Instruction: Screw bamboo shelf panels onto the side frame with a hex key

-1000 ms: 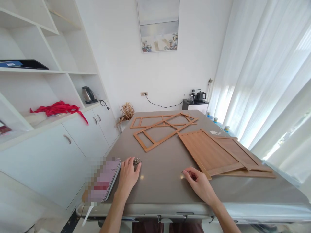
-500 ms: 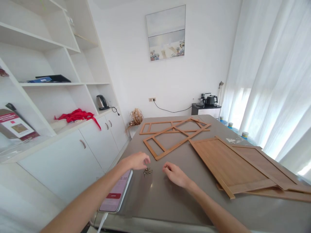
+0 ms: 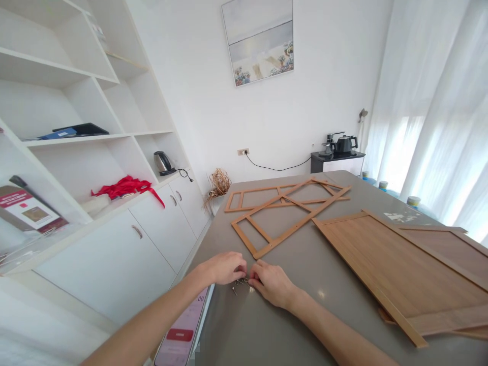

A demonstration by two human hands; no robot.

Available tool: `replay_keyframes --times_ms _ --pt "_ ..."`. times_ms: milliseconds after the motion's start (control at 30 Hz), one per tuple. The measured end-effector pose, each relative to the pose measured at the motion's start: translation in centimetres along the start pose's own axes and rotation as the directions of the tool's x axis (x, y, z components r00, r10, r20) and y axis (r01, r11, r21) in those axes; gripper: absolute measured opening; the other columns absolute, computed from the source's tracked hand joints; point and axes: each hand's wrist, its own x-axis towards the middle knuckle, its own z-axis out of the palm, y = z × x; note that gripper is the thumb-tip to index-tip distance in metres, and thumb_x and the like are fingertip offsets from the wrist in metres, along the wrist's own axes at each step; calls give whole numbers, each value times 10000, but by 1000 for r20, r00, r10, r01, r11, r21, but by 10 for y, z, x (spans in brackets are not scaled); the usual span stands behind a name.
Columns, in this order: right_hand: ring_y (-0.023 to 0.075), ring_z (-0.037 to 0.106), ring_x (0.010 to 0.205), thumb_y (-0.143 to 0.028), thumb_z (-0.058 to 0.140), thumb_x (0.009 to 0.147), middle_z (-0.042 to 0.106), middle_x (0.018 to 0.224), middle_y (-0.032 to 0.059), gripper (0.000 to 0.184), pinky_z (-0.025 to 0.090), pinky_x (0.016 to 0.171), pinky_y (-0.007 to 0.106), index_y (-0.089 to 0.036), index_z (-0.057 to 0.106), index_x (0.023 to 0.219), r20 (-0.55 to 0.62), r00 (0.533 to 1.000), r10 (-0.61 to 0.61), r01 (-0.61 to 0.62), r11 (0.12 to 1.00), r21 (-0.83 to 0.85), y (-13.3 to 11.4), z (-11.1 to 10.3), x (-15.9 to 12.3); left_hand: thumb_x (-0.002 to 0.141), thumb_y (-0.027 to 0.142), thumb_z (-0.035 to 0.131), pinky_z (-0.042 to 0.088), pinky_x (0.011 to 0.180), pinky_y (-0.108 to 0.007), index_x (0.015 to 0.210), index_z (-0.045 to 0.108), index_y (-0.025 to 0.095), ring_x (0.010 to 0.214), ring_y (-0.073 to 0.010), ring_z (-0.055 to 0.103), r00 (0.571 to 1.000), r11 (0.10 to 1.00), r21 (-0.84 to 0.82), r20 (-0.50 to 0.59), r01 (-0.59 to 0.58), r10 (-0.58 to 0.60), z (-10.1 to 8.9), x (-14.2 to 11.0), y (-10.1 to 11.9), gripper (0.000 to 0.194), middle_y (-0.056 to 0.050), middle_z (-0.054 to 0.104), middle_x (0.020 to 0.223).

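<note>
A small pile of metal screws (image 3: 241,281) lies on the grey table (image 3: 229,330), partly covered by my fingers. From the left, my left hand (image 3: 227,268) reaches down over the pile with its fingers curled and tips close to the screws. My right hand (image 3: 273,283) is at the pile's right side, thumb and fingers pinched together at the screws. Both hands nearly meet there. Whatever either hand holds between its fingertips is too small and hidden to make out.
Open wooden frames (image 3: 292,235) overlap beyond my hands. Wooden panels (image 3: 404,269) are stacked at the right. A phone (image 3: 183,328) lies by the left table edge, under my left forearm. White shelving (image 3: 114,137) with cupboards lines the left wall.
My right hand has moved left to the screws, and my left hand has come down over them. The two hands are now close together. The camera view has shifted slightly.
</note>
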Motion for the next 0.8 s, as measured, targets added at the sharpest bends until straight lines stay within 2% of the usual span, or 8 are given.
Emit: replay_keyframes --times_ms 133,300,467,567,667,800 --pt "155 602 819 -310 534 949 622 972 8 100 370 687 239 -238 596 980 -15 1000 -10 10 1000 16 2 -6 -5 923 274 435 446 769 -295 1004 694 256 908 -196 639 1000 1000 2 -8 0 0 -2 -1 2 272 -47 687 996" --pt "161 622 879 -232 473 958 642 995 22 127 407 725 232 -228 587 1012 -64 998 6 -5 1000 17 7 -15 -9 817 330 607 441 660 -286 940 710 267 767 -193 645 1000 1000 26 -2 6 -6 -2 -2 12 172 -24 696 892" --pt "172 629 926 -228 386 988 644 1027 47 230 420 755 241 -216 616 995 -93 995 31 -32 999 -10 9 -21 -10 778 221 587 443 684 -292 869 710 255 774 -199 647 999 999 50 -40 20 -18 4 -1 19 157 -30 696 903" --pt "175 636 893 -252 451 957 642 1047 39 201 421 735 248 -231 617 1068 -91 995 45 -47 998 -28 8 -21 -12 756 216 597 446 689 -290 884 699 240 770 -198 642 998 998 49 -58 40 -38 9 0 21 165 -39 692 913" --pt "193 645 851 -315 567 899 638 1059 46 286 422 711 263 -236 606 1171 -92 993 68 -73 996 -53 8 -20 -14 771 227 576 447 734 -299 850 692 225 817 -216 641 996 998 41 -77 56 -53 10 1 24 140 -52 692 878" --pt "205 658 814 -361 600 889 645 1020 49 202 414 677 268 -228 685 1016 -85 993 77 -85 993 -88 8 -20 -14 831 279 517 450 738 -279 893 694 238 824 -191 644 990 996 -19 -108 86 -87 -2 1 16 193 -39 708 923"
